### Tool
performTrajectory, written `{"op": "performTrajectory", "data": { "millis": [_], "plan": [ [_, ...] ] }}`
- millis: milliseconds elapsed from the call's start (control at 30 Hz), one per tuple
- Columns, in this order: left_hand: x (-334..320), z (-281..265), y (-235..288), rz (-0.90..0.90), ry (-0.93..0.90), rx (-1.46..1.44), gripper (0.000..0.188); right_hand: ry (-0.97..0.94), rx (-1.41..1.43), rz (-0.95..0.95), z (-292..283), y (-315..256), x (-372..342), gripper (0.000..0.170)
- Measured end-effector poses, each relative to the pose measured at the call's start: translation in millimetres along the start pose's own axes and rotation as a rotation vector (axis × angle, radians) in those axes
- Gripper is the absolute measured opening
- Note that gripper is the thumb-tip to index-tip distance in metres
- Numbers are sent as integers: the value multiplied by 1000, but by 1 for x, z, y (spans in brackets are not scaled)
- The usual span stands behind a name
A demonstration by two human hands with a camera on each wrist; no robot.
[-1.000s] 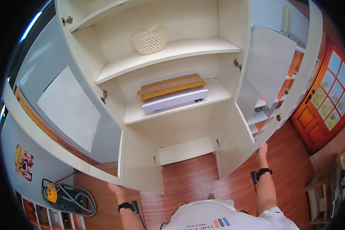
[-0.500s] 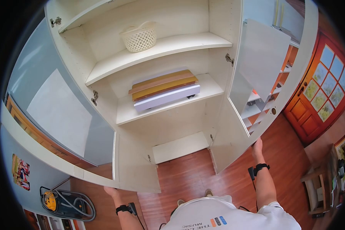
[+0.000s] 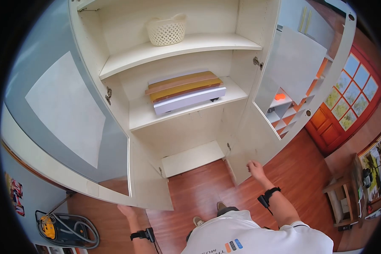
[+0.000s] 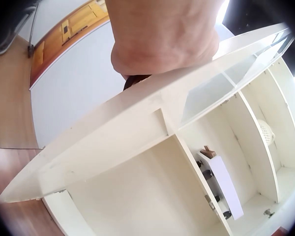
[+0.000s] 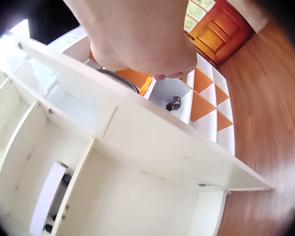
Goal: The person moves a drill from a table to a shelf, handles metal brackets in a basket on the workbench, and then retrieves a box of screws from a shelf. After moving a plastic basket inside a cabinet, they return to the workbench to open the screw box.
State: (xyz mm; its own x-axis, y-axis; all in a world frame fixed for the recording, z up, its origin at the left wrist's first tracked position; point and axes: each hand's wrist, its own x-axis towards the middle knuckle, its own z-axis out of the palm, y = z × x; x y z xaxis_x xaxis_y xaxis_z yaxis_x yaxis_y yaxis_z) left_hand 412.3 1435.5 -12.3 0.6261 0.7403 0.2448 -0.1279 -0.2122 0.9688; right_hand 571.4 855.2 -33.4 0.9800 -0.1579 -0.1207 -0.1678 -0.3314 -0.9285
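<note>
A tall white cabinet [image 3: 114, 63] stands with both its doors swung out. At the outer edge of the left door [image 3: 152, 182] is my left hand [image 3: 126, 210], its fingers hidden behind the door. In the left wrist view a dark handle [image 4: 135, 81] pokes out from beneath that hand. My right hand [image 3: 255, 168] is in front of the lower right door [image 3: 258, 148], away from the door's outer edge, fingers loosely curled around nothing. A dark curved handle [image 5: 119, 78] shows uncovered on the right door in the right wrist view.
A cream perforated basket [image 3: 166, 33] sits on an upper shelf. Below it lie a yellow-brown board stack [image 3: 186, 88] and a white panel [image 3: 190, 101]. A vacuum cleaner [image 3: 65, 228] stands at left; a wooden door [image 3: 338, 114] and a cube shelf [image 5: 204, 108] are at right.
My right hand has let go of the right door's edge and moved left and inward. The left hand stays at its door. My view has shifted a little.
</note>
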Motion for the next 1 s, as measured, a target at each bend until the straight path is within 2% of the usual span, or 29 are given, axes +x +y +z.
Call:
{"op": "performTrajectory", "data": {
  "millis": [33,67,100,133,200,233,267,300,333,367,400,500,567,633,700,767,833,900,933,1000],
  "plan": [
    [2,-2,-8,4,-10,5,33,-104,-131,-12,25,-22,7,34],
    [4,-3,-23,26,50,40,33,-180,-118,-69,51,-57,11,31],
    [7,-5,-31,50,111,75,33,-194,-187,-245,77,-58,35,33],
    [9,-7,-30,59,106,80,33,-274,-97,-148,99,-86,47,33],
    [8,-6,-27,61,64,11,33,-361,116,-108,141,-119,81,29],
    [7,-2,-25,69,67,14,33,-409,192,10,156,-137,97,29],
    [6,3,-23,60,154,-38,31,-458,266,126,170,-152,113,29],
    [6,7,-23,50,241,-89,30,-465,271,121,183,-163,127,29],
    [5,3,-28,57,247,-83,30,-417,346,207,196,-170,139,30],
    [5,-4,-36,-14,202,-131,28,-369,423,296,208,-174,149,31],
    [8,-10,-43,-84,157,-178,27,-378,433,298,217,-176,158,31],
    [-1,8,-11,-123,227,-151,26,-312,374,258,237,-179,183,32],
    [0,7,-18,-132,230,-190,25,-342,198,130,246,-173,198,31],
    [-2,2,-26,-146,235,-228,24,-366,194,114,255,-165,210,29],
    [-1,-2,-36,-42,182,-136,24,-389,189,92,263,-156,218,27],
    [-2,-3,-33,-64,175,-155,24,-337,477,245,265,-157,213,22],
    [-3,-1,-31,-90,168,-178,25,-335,558,304,268,-159,212,20],
    [-3,3,-31,-90,238,-241,31,-327,639,365,272,-157,213,18],
    [-2,-5,-42,-94,238,-237,31,-332,696,409,274,-157,214,17],
    [2,-31,-76,-126,117,-224,35,-335,752,454,275,-157,214,17]
  ]
}}
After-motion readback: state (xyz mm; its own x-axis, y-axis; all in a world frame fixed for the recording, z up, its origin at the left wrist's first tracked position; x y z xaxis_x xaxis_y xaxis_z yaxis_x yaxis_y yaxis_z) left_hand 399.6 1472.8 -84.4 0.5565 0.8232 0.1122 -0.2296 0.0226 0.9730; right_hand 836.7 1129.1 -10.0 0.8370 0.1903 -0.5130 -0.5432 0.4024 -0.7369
